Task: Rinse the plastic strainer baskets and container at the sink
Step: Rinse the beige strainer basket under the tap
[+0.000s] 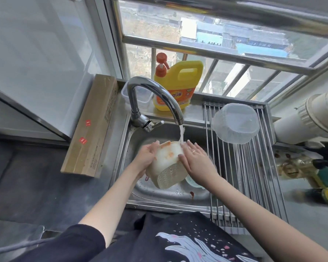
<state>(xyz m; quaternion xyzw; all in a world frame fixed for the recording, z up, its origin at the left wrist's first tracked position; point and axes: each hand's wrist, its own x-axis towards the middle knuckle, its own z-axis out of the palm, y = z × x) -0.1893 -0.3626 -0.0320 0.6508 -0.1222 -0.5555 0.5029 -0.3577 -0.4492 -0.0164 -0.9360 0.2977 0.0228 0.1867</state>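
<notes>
Sink [140,193], stainless steel, centre of scene; faucet [151,95] arches over its far left corner, water stream [181,134] running.

Strainer basket [175,174], beige plastic, held tilted above the basin under the stream. Pale rounded side faces up and carries orange smears; perforated mesh end faces near.

Left hand [147,157]: grips the basket's left side, fingers curled over the far rim.

Right hand [194,159]: fingers straight, pressed flat against the basket's right side, just beside the falling water; ring on one finger.

Clear plastic container [236,123]: upside down on the roll-up drying rack [254,176], right of the basin, well apart from the hands.

Second clear tub [146,99]: behind the faucet on the far ledge.

Yellow detergent jug [178,86]: orange pump, on the far ledge, just right of the tub.

Cardboard box [91,127]: long, lying on the counter left of the sink.

Green-white item [191,181]: in the basin beneath the right wrist, mostly hidden; identity not discernible.
</notes>
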